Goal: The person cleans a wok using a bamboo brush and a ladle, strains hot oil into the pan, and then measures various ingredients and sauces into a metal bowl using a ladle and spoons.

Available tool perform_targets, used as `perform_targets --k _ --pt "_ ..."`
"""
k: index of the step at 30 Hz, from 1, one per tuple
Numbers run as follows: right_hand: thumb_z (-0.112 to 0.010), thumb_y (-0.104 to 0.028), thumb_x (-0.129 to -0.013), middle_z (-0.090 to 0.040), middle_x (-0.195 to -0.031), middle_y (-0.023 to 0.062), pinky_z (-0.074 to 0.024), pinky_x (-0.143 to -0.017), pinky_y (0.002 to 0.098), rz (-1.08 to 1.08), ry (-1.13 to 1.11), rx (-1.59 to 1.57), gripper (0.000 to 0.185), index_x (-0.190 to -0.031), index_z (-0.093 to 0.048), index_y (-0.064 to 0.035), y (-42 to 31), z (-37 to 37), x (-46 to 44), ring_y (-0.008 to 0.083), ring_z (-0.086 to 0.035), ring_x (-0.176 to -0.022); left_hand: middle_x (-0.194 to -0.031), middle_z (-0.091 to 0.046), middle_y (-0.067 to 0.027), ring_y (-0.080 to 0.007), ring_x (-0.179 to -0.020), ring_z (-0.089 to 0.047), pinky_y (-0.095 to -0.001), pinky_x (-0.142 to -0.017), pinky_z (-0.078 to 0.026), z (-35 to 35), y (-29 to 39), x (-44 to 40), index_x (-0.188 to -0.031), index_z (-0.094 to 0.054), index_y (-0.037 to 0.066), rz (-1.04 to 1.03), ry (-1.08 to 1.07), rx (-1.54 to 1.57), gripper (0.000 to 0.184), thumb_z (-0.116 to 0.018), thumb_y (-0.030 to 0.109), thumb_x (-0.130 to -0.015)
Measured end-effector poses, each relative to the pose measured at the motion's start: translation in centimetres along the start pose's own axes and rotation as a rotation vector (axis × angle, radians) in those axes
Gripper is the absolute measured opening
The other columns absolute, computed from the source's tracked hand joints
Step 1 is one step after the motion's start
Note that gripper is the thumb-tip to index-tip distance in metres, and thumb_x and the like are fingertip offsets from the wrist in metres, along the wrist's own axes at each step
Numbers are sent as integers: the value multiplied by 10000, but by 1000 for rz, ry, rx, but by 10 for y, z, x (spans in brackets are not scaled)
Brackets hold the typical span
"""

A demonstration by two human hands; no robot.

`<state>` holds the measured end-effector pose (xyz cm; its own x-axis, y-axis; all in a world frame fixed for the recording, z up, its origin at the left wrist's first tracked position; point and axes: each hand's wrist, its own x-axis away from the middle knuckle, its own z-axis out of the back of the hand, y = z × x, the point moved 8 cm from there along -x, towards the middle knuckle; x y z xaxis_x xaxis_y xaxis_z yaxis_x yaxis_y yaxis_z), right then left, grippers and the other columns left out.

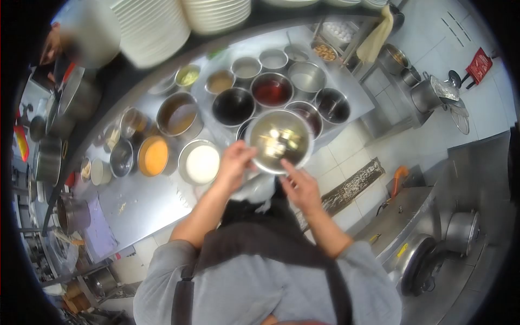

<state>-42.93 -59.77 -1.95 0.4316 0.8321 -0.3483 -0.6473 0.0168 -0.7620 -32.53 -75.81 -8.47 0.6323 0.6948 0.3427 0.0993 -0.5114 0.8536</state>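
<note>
A round metal bowl [299, 154] is held over the near edge of the steel table, with pale and dark pieces [277, 142] in its bottom that I cannot identify. My left hand [240, 162] grips its left rim, thumb and fingers closed on the edge. At the near right side of the bowl is my right hand [301, 188], fingers apart, the index fingertip reaching over the rim. Just beyond the bowl are a pot of dark liquid [233, 106] and a pot of red liquid [272, 90]. A pot of white liquid [202, 163] stands left of my left hand.
More pots cover the steel table [146, 208], one holding orange liquid [154, 156]. Stacked white plates [151, 30] line a shelf above. On the right are a steel counter [379, 216] and a lidded pot [462, 233]. A tray of eggs [340, 32] sits at the back.
</note>
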Motion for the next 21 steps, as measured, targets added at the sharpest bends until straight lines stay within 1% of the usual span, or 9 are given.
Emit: perform_targets --k 5,7,9,11,12,13,15,18,21 --pt "-694 5 -697 -630 -763 106 -472 -530 307 -61 343 92 250 -940 -647 -26 58 91 -8 202 -583 -569 -776 -628 -66 -142 -629 -612 -240 -530 -492 -119 -26 -42 -849 -561 50 98 -332 -94 95 -607 129 -874" --pt "-708 -1 -685 -632 -767 102 -466 -526 297 -117 411 107 236 -910 -638 -18 93 127 -12 202 -584 -570 -817 -648 -86 -142 -657 -626 -244 -543 -490 -160 -4 -69 -894 -584 37 103 -466 -252 129 -605 164 -885" --pt "-722 -7 -673 -633 -771 98 -460 -521 288 -194 480 119 227 -880 -629 -10 127 159 -16 201 -584 -572 -855 -661 -90 -137 -658 -626 -250 -558 -491 -196 9 -113 -960 -603 20 171 -640 -641 191 -608 197 -889" --pt "-718 -34 -680 -622 -740 87 -424 -510 264 -248 525 141 178 -837 -639 -9 156 187 -18 167 -558 -563 -750 -666 -80 -146 -637 -629 -281 -572 -497 -229 43 -184 -905 -634 36 -171 -556 -793 143 -590 168 -876" --pt "-727 -43 -679 -609 -723 79 -429 -519 277 -246 529 190 180 -832 -636 -17 169 200 -20 165 -555 -564 -760 -673 -95 -162 -641 -628 -304 -610 -504 -238 54 -234 -937 -645 29 -447 -441 -997 206 -609 212 -850" --pt "-727 -43 -679 -609 -723 79 -429 -519 277 -280 543 194 180 -832 -636 -17 184 211 -19 165 -555 -564 -787 -678 -131 -218 -667 -651 -346 -657 -514 -242 49 -298 -973 -649 23 -581 -445 -928 278 -620 252 -819" --pt "-750 -31 -653 -617 -739 87 -463 -529 286 -271 537 231 250 -872 -630 -32 208 227 -26 190 -593 -574 -957 -675 -132 -200 -848 -663 -325 -743 -514 -277 67 -363 -1124 -620 65 -532 -273 -1388 342 -621 219 -819" --pt "-738 -25 -644 -616 -732 88 -464 -534 286 -304 551 203 252 -872 -631 -31 235 237 -31 190 -592 -579 -1028 -656 -147 -255 -939 -636 -338 -814 -498 -300 53 -465 -1197 -588 126 -671 -181 -1756 420 -574 175 -780" --pt "-723 -31 -633 -614 -732 90 -460 -540 285 -308 542 229 255 -870 -630 -29 258 253 -31 191 -591 -595 -1066 -647 -120 -299 -980 -609 -366 -850 -484 -324 31 -517 -1185 -594 158 -587 -236 -1948 429 -530 130 -762"
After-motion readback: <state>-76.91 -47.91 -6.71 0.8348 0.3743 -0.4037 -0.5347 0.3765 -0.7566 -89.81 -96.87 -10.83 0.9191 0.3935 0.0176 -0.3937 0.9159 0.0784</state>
